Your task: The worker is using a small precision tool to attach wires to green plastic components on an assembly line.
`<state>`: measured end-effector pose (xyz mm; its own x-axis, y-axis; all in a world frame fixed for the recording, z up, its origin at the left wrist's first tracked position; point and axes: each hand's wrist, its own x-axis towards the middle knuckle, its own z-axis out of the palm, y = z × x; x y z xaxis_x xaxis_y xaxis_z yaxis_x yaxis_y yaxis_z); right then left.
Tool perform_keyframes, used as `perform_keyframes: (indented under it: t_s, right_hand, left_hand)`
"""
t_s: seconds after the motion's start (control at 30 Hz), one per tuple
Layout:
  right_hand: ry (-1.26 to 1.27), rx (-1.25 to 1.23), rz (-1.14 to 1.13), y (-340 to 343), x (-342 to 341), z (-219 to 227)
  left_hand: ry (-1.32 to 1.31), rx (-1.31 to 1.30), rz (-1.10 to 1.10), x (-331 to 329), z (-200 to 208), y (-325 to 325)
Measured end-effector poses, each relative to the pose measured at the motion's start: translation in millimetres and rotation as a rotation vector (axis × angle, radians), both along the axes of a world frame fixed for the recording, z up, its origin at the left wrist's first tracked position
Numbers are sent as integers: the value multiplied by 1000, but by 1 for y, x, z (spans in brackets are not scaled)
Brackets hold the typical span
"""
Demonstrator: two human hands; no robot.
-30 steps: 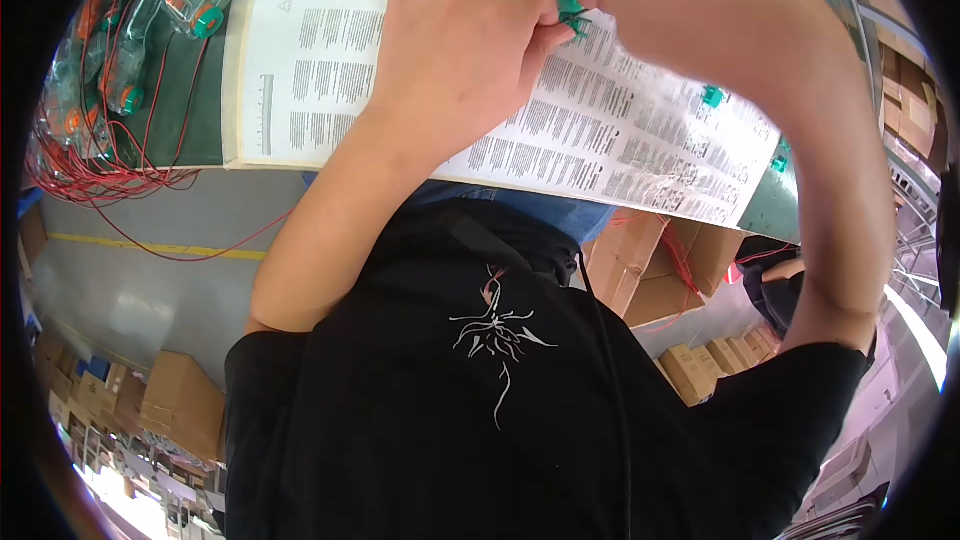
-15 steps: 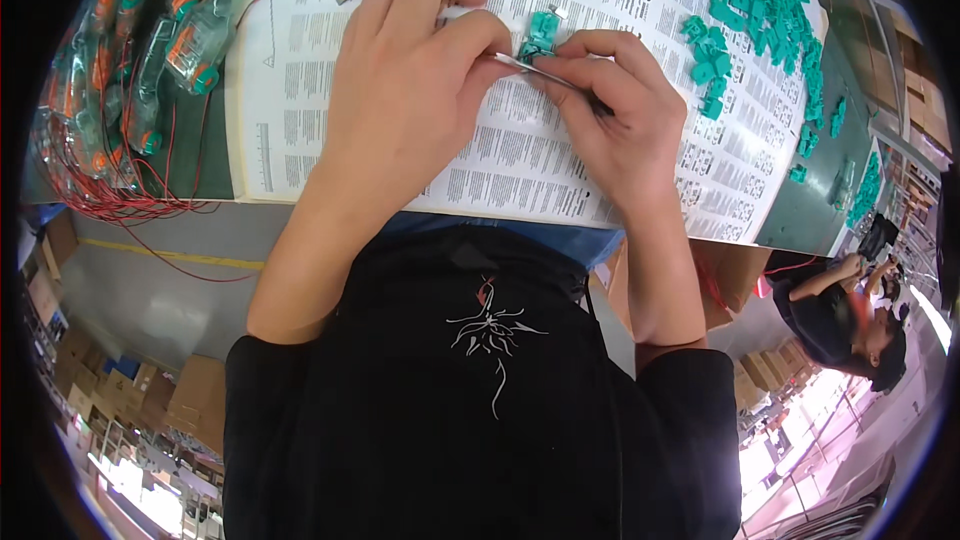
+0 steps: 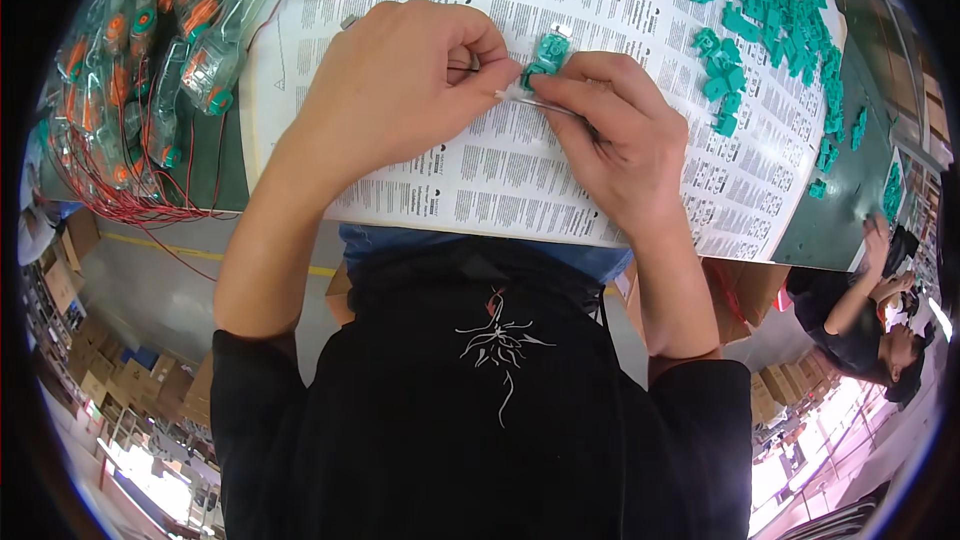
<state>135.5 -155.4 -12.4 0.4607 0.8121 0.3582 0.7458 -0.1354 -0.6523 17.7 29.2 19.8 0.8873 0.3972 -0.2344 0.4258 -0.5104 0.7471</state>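
left hand [image 3: 405, 90]: thumb and forefinger drawn together beside the green piece [image 3: 551, 48], perhaps to steady the work; whether anything is pinched between them cannot be told. right hand [image 3: 628, 135]: grasping a slim metallic rod [image 3: 548, 104], its pale end toward the left fingertips, a grip apparently suited to fine control. green piece: one, small, between the two hands, by the right fingertips, over the printed sheet [image 3: 480, 190], where both can meet it. printed sheet: white, spread on the dark green table [image 3: 800, 238], likely as a covering. loose green parts [image 3: 780, 5]: many, heaped beyond the right hand, probably for easy reach. clear housings [image 3: 210, 75]: several, with orange inserts, clustered at the left, seemingly to keep the kinds apart. red wires [image 3: 115, 185]: tangled below the housings, some hanging past the table's near edge, presumably owing to their length.
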Motion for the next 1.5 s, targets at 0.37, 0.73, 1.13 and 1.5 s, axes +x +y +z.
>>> perform_keyframes:
  t_s: [0.37,0.73,1.13,1.5]
  right_hand:
    - [-60,-24,68,-4,-2,0]
    - [-95,17,66,-3,2,-5]
    - [-112,-7,77,-4,-1,0]
    - [-79,-58,73,-2,2,3]
  left_hand:
    - [93,241,-289,23,13,16]
    - [35,-42,-111,4,0,11]
    - [489,-366,-225,42,31,29]
    - [461,-4,-335,51,32,29]
